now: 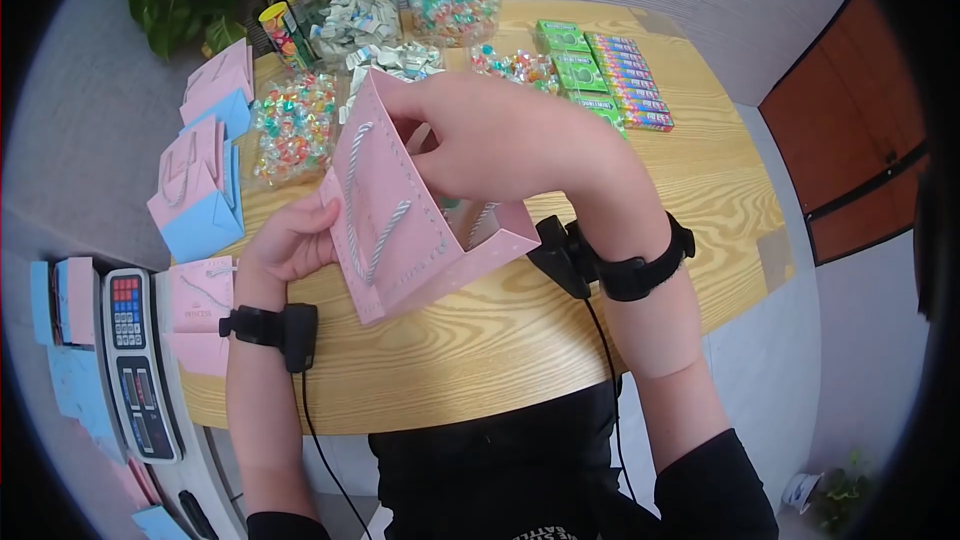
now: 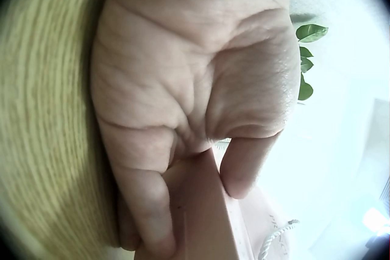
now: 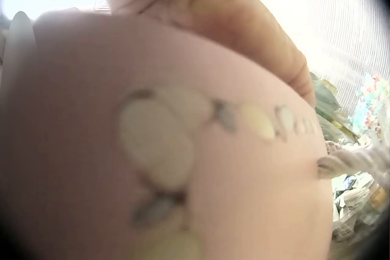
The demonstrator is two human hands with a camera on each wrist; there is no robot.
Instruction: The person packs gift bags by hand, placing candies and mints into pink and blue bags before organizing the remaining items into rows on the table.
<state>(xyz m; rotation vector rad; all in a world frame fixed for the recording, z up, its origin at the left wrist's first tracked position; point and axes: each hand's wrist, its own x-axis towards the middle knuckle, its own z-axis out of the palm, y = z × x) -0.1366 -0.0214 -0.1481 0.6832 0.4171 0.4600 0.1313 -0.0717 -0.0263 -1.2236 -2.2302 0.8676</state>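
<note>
Nearest the person's torso, the left grip (image 1: 293, 241) is pinching one edge of a pink paper gift bag (image 1: 420, 252), its thumb pressing one side and its fingers pressing the other. The right grip (image 1: 500, 135) is reaching down into the bag's open mouth, its fingertips hiding behind the panel, so whether they are clenching or holding anything I cannot tell. The bag is thus sitting between the two, tilting over the wooden bench (image 1: 510, 340) with its mouth facing the right grip. Its pale pink panel is showing printed lettering and a decorative trim along the edge, and a twisted silvery rope handle (image 1: 388, 235) is hanging in a loop across it. Farther off, on the bench, clear-wrapped candies (image 1: 295, 130) are lying beyond the left grip, with more pink-and-blue gift bags (image 1: 200, 220) standing to their left. Green gum boxes (image 1: 578, 72) are lining up beside colourful stick packs (image 1: 630, 80), and at the far edge a clear container (image 1: 455, 5) is holding more wrapped candies.
</note>
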